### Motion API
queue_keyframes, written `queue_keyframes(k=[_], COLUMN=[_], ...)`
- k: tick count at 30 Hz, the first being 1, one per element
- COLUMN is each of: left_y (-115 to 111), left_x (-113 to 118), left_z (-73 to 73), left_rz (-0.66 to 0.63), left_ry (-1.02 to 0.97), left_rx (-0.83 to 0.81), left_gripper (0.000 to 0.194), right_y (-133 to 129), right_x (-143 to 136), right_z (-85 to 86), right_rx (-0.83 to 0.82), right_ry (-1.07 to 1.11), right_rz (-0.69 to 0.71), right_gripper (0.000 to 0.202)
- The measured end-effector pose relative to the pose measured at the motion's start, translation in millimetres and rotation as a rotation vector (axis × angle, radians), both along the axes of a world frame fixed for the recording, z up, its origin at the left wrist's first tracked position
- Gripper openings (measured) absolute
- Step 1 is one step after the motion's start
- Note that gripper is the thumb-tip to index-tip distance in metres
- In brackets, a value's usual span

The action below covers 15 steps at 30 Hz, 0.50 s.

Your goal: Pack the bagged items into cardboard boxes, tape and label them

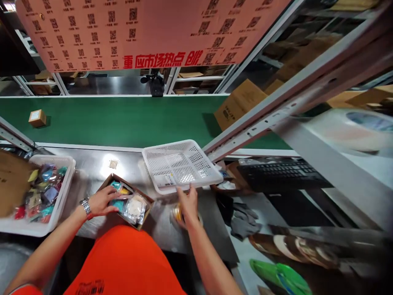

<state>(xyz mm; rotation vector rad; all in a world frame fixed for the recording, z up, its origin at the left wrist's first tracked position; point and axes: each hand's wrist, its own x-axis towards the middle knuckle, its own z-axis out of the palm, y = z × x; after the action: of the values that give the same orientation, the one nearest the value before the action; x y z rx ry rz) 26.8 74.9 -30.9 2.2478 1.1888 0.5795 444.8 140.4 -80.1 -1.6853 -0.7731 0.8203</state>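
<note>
My right hand pinches the near rim of a white perforated plastic basket, which sits slightly tilted at the back of the metal bench. Inside that basket lies a label or slip. My left hand, wearing a metal-band watch, is spread over the left side of an open cardboard box, fingers apart on its contents. The box holds small plastic packets, among them a clear bag with something cream-coloured and teal ones. Under my right hand, a roll of tape is partly hidden.
A white basket of colourful packets stands left, with a blurred cardboard box over it. Beyond the bench runs a green conveyor carrying a small carton and a larger one. A keyboard and grey gloves lie right.
</note>
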Motion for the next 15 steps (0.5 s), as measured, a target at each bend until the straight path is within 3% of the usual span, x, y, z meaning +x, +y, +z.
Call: queue_keyframes(k=[2, 5, 8, 10, 12, 15], left_y=[17.2, 44.9, 61.3, 62.1, 56.9, 52.7], left_x=[6.2, 25.4, 55.2, 77.1, 97.2, 117.5], left_z=[8.2, 20.2, 24.0, 21.3, 16.9, 9.8], left_rz=[-0.032, -0.102, -0.197, -0.269, -0.331, -0.308], left_ry=[0.125, 0.469, 0.75, 0.867, 0.935, 0.91], left_rx=[-0.104, -0.268, -0.325, -0.314, -0.289, -0.297], left_gripper=[0.05, 0.058, 0.054, 0.039, 0.028, 0.013], right_y=[-31.5, -69.4, -76.2, -66.5, -55.4, -40.6], right_x=[-21.6, -57.5, -93.1, -112.4, -125.3, -132.4], right_z=[5.0, 21.5, 42.2, 50.6, 48.4, 17.4], right_rx=[0.18, 0.416, 0.301, 0.121, -0.003, -0.054], right_ry=[-0.165, -0.459, -0.731, -0.864, -0.945, -1.011], right_rz=[0.288, 0.867, 1.256, 1.371, 1.425, 1.473], right_gripper=[0.056, 0.044, 0.057, 0.074, 0.083, 0.08])
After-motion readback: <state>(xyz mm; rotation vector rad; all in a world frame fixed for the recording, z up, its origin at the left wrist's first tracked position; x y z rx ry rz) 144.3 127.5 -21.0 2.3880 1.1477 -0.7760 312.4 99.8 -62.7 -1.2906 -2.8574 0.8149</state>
